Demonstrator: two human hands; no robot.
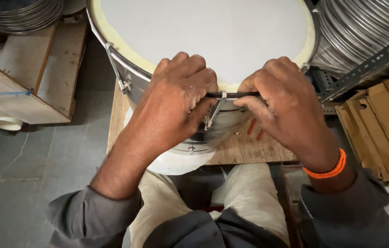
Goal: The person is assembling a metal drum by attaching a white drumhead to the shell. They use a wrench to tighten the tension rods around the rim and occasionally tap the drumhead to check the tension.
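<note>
We see the fingers of the left hand (178, 98) curled tight and pressed together around one end of a thin black rod (231, 95). The fingers of the right hand (286, 108) are curled the same way, pinching the other end of the rod. The rod lies level between both hands and passes through a small metal hook (216, 108) at the rim of a drum (213, 32).

The drum has a wide, smooth white skin with a pale yellow border and a shiny metal shell. It stands on a wooden board (249, 149), just in front of the person's knees. A second metal hook (117, 69) hangs on the shell further to the left. The hands cover the near part of the rim.

Two small red sticks (255, 130) lie on the board, beside the right hand. An orange band (330, 170) is on the right wrist. Stacks of metal hoops (360, 27) stand at the right, a wooden box (29, 73) at the left, and brown cardboard pieces (383, 124) near the right edge.
</note>
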